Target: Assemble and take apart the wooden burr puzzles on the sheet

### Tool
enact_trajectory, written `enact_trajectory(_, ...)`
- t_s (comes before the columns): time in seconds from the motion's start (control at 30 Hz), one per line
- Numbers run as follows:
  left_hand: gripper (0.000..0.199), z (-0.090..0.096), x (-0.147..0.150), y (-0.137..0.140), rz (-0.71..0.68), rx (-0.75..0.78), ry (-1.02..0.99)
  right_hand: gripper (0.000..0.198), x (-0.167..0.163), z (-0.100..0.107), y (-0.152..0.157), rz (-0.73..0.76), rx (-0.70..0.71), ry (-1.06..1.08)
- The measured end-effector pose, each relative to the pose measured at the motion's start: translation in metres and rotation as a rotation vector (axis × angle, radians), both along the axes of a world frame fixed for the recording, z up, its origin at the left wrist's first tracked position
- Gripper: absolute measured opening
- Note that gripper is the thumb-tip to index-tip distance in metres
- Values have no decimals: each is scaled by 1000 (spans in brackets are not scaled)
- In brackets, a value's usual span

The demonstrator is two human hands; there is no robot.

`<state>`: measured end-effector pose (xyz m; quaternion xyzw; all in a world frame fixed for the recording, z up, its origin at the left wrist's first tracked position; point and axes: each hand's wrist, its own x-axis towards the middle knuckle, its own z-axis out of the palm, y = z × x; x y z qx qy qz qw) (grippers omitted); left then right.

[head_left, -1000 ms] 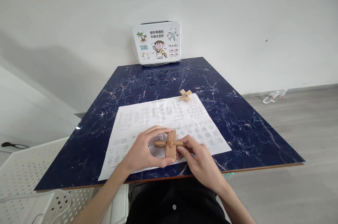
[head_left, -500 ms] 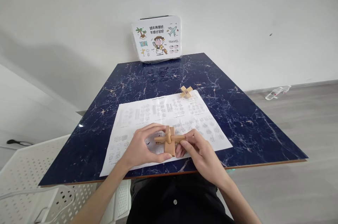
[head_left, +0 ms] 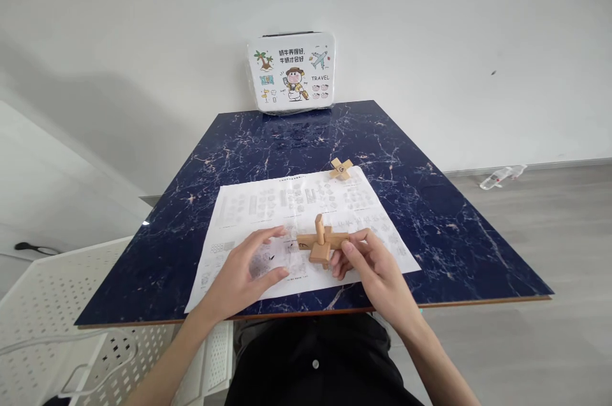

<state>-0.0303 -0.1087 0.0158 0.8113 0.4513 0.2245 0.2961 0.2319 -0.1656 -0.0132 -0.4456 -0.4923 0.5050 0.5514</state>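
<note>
A wooden burr puzzle (head_left: 320, 245) of crossed, interlocking bars is held over the printed sheet by my right hand (head_left: 367, 261), whose thumb and fingers pinch the bar at its right end. One bar of the puzzle points up and away. To its left, my left hand (head_left: 251, 269) is apart from the wood, thumb and fingers spread with nothing between them. Beneath both hands lies the white paper sheet (head_left: 239, 208), printed with small diagrams and text. A smaller wooden cross piece (head_left: 341, 169) marked with a letter rests at the sheet's far right corner.
The dark blue marbled table (head_left: 268, 151) carries everything. At its far edge a white cartoon-printed case (head_left: 291, 74) leans against the wall. A white perforated unit (head_left: 43, 291) stands at the left. On the floor at right lies a clear plastic object (head_left: 502, 176).
My left hand has let go of the puzzle and opened beside it. The right hand has turned and tilted the puzzle, so one bar now points upward.
</note>
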Motion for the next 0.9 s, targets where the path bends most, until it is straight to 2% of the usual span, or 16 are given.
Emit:
enact_trajectory(0.13,41,-6,-34,-16,125,120,100,33,20,10,12,-103,14,-148)
enact_trajectory(0.3,40,-19,-73,-19,239,325,157,43,50,12,46,-263,40,-423)
enact_trajectory(0.43,42,-25,-87,-14,364,383,161,51,63,0,62,-376,27,-559)
enact_trajectory(0.5,41,-26,-87,-13,411,381,157,54,62,-5,57,-413,5,-553)
enact_trajectory(0.6,40,-25,-85,-12,439,370,156,61,56,-10,32,-486,-48,-550)
enact_trajectory(0.67,41,-25,-83,-12,452,364,160,54,49,-13,13,-473,-54,-512)
enact_trajectory(0.77,44,-24,-84,-11,475,347,170,39,39,-18,-8,-367,-30,-482)
enact_trajectory(0.9,43,-23,-84,-9,509,332,192,29,33,-21,-14,-339,-7,-544)
